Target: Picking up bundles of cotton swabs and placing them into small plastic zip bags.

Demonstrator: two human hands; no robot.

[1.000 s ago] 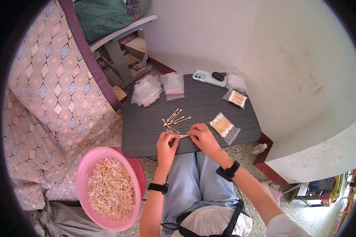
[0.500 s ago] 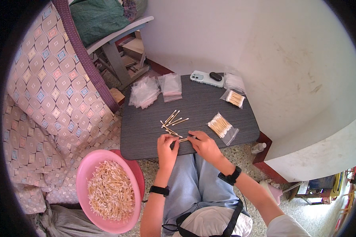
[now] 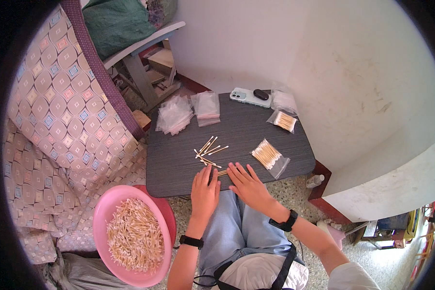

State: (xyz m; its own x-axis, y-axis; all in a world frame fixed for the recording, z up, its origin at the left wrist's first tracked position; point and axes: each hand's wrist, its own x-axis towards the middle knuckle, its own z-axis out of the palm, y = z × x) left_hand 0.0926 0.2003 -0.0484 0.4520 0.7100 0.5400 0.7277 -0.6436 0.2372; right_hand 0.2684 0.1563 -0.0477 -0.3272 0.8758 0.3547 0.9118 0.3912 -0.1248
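Note:
A few cotton swabs [image 3: 222, 172] lie side by side near the front edge of the dark table, bridging the gap between my hands. My left hand [image 3: 205, 187] rests at their left end with its fingers stretched forward. At the other end my right hand [image 3: 250, 187] lies palm down, fingers long and slightly spread; its fingertips cover the swabs' right tips. Just beyond, several loose cotton swabs [image 3: 210, 147] are scattered. To the right, a clear bag of cotton swabs [image 3: 267, 153] lies flat, and farther back sits a second filled bag [image 3: 285, 121].
Empty clear bags [image 3: 175, 114] and another bag stack [image 3: 207, 107] sit at the table's back left. A phone [image 3: 244, 95] with a black oval object [image 3: 261, 94] lies beside more plastic bags [image 3: 284, 100]. A pink basin [image 3: 99, 227] full of swabs stands at my left.
My fingers have straightened from a pinch around the swabs and now lie flatter at their two ends. The loose swabs and the bags stay in place on the table.

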